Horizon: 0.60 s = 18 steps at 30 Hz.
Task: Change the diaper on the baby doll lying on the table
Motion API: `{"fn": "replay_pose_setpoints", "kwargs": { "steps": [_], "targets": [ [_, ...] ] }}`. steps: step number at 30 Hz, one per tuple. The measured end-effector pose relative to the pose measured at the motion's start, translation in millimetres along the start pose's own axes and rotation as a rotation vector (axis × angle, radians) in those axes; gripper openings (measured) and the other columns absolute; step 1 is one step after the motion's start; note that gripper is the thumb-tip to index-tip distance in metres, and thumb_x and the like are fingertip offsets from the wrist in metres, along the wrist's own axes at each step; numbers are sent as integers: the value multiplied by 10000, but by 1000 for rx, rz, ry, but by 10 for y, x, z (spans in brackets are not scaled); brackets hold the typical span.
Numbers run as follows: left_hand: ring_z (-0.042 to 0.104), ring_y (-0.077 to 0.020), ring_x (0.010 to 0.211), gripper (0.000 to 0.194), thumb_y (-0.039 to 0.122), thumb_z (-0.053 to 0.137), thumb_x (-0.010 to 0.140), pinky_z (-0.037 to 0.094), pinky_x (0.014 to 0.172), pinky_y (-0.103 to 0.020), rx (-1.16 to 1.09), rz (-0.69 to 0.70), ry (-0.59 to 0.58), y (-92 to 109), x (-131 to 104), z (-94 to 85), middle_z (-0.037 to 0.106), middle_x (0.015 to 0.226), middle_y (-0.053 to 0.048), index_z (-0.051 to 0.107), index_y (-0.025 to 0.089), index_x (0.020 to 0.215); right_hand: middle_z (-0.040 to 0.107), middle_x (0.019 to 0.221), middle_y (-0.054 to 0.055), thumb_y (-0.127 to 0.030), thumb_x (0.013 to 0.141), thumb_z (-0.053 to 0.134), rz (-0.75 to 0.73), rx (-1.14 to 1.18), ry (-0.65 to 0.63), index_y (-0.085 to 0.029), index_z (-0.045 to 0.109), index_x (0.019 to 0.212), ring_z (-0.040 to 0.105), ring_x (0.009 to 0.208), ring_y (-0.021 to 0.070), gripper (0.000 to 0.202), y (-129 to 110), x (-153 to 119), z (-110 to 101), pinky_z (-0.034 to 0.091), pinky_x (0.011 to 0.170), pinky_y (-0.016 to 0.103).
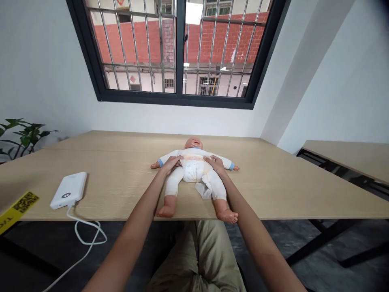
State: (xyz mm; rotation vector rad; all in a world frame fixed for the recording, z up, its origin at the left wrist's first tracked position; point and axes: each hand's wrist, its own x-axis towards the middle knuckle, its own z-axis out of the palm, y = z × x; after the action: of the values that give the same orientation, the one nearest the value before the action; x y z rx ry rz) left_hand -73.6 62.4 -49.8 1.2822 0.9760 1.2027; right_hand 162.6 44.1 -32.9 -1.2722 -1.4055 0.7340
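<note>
A baby doll (194, 142) in a white long-sleeved suit with blue cuffs lies on its back, head toward the window and feet at the table's near edge. Around its hips is a white diaper (193, 169), with orange along the upper edge. My left hand (173, 163) is closed at the diaper's left side, its fingertips partly hidden against the waist. At the opposite side, my right hand (216, 164) pinches the diaper's waist edge. A loose white flap (204, 189) hangs between the doll's legs, nearer its right-hand leg in view.
The light wood table (121, 198) reaches to the wall below a barred window (179, 97). A white power bank (70, 188) with a white cable (91, 242) lies at left, beside a yellow label (18, 211). A plant (24, 138) stands far left; another table (349, 158) is at right.
</note>
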Motion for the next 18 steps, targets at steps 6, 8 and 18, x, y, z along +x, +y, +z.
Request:
{"fn": "replay_pose_setpoints", "kwargs": {
  "steps": [6,8,18],
  "targets": [
    [442,-120,564,199,301,670,702,353,608,-257,155,91,123,66,-20,85,500,597,33,515,175,699,680,819,94,-426,737,622,-4,18,15,-117,611,811,561,845,197,318,-8,-29,-37,444,768,296],
    [509,-157,727,225,222,700,660,400,734,-276,329,337,216,181,-75,166,561,756,10,539,186,814,680,815,94,-414,732,621,3,22,26,-122,609,802,566,854,201,300,-16,-35,-33,441,783,303],
    [431,-292,1270,368,446,718,773,246,1107,-449,966,754,-552,476,-491,851,576,1288,-51,700,317,1117,684,803,94,-404,737,646,45,69,60,-142,585,777,581,852,206,272,-99,-61,-12,463,768,315]
  ]
}}
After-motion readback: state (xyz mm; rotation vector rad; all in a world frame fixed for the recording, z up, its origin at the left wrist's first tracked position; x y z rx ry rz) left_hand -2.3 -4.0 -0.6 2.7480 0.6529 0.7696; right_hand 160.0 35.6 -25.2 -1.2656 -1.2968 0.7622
